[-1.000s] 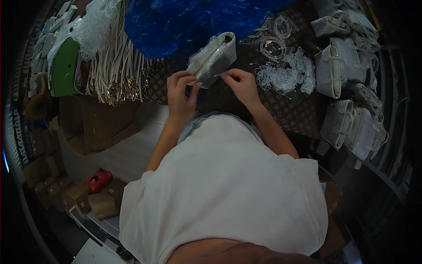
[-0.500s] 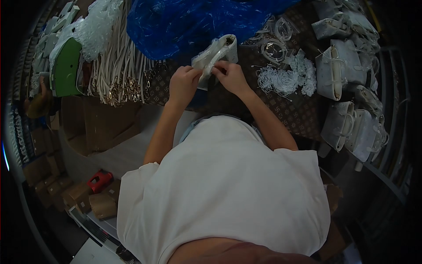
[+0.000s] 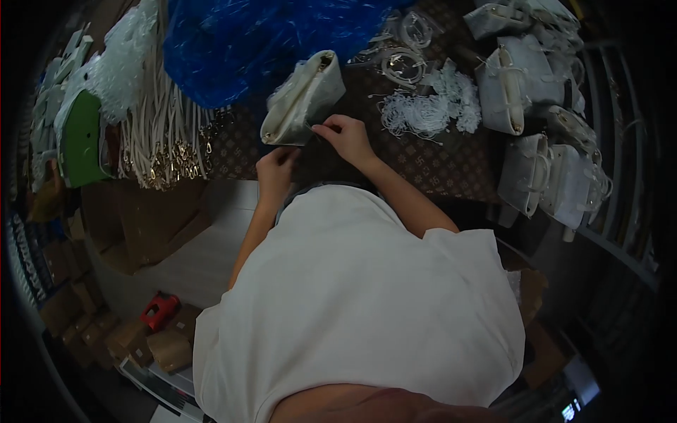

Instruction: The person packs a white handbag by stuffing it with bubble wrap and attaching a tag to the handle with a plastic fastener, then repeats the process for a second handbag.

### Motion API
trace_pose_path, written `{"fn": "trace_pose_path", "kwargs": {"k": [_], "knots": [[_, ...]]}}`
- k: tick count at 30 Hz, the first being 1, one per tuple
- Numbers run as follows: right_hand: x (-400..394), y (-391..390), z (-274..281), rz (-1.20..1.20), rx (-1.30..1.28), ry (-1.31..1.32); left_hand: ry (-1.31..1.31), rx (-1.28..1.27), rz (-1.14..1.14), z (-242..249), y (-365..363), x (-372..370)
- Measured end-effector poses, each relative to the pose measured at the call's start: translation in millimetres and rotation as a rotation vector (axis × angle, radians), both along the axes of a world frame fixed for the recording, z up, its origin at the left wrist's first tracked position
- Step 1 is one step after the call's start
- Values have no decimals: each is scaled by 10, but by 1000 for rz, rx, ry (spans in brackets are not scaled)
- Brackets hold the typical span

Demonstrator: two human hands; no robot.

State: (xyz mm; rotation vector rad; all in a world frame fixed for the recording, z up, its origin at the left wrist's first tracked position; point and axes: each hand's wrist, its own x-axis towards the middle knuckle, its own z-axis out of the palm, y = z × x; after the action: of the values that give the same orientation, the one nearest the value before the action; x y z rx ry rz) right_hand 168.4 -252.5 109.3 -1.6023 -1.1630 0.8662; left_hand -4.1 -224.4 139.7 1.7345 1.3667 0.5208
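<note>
A white handbag (image 3: 305,99) stands on the patterned brown table covering in front of me, tilted, with its opening toward me and gold-coloured fittings at its ends. Just below the bag's near edge is my left hand (image 3: 275,173), its fingers closed together; what they hold, if anything, is hidden. My right hand (image 3: 347,141) is at the bag's lower right side, thumb and forefinger pinched at something thin that I cannot make out.
Blue plastic sheeting (image 3: 254,49) lies behind the bag. White straps with gold clasps (image 3: 166,134) hang at left, beside a green panel (image 3: 81,137). White strings (image 3: 416,114) and coiled clear-wrapped straps (image 3: 403,67) lie right. More white handbags (image 3: 523,173) stand along the right edge.
The handbag has turned and now leans more to the left. Both hands have come off its upper part, the left dropping below its near edge, the right to its lower side. The view has shifted.
</note>
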Motion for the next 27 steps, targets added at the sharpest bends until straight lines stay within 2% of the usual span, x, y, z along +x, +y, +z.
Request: {"fn": "trace_pose_path", "kwargs": {"k": [1,3,5,6,8,10,12,14,15,17,27], "knots": [[40,-41,-1,-16,-6,-11,10,-81,56,-21,7,-38],[50,-76,-11,85,-116,409,-46,-67,37,-8,9,-48],[55,-120,11,98,-121,502,-282,-559,203,57,-5,-86],[57,-143,35,108,-127,596,-278,-556,218,24,-7,-103],[13,-173,127,79,-80,532,-862,-941,223,-70,25,-145],[-49,-183,223,55,-24,473,-836,-884,243,64,16,-80],[-79,-227,294,119,183,119,-815,-842,252,165,-12,9],[-138,-258,337,149,193,95,-697,-643,190,214,-27,60],[-150,-264,352,167,202,67,-700,-641,195,232,-26,63],[-159,-249,392,170,234,42,-511,-486,92,253,-23,66],[-183,-224,429,149,250,29,-535,-494,69,183,4,60]]}}
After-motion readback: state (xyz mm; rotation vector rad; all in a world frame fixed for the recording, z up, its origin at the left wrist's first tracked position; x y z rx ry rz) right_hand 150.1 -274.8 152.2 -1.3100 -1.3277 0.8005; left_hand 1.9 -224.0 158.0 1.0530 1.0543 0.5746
